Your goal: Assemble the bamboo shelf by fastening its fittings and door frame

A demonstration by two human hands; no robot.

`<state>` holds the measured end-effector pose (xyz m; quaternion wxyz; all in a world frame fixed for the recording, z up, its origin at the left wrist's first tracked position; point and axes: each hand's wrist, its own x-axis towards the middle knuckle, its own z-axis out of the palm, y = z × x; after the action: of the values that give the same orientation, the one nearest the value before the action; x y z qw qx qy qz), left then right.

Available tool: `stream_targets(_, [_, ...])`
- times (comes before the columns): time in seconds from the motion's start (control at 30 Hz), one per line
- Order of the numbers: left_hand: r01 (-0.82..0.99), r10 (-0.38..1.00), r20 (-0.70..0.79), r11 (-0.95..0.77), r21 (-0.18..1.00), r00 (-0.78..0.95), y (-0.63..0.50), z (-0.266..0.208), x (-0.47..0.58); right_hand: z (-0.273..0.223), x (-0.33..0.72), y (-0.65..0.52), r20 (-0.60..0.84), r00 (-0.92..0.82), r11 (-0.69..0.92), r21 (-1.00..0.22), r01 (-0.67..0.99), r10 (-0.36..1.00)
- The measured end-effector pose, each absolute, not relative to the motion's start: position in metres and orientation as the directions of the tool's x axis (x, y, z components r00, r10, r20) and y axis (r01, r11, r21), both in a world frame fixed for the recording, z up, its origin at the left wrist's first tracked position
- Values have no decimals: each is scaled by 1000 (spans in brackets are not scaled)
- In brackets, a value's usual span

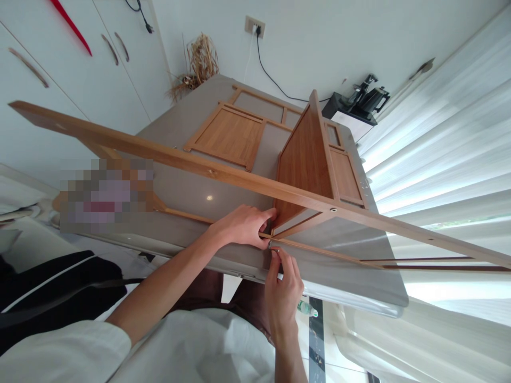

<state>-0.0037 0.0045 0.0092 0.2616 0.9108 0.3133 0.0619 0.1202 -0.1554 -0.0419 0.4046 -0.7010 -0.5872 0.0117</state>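
Metal piece at right fingers too small to identify.

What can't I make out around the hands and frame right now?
All in the head view:
- Small metal piece at the right hand: too small, partly covered by fingers.
- Lower rail: a stretch hidden behind the left hand.
- Long upper rail: right end cut off by the picture edge.
- Pixelated patch: blurring hides what's there.

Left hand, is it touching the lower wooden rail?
Touching: the head view shows the left hand gripping the lower wooden rail between thumb and fingers.
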Motion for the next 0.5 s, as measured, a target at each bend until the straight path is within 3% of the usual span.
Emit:
stream_targets(0.27, [528, 603, -22, -680, 509, 798, 5, 7, -4, -42, 120, -154, 467, 293, 19, -556, 831, 834])
stream_targets(0.5, [519, 600, -12, -681, 517, 800, 5, 5, -4, -43, 123, -154, 423, 356, -15, -626, 780, 833])
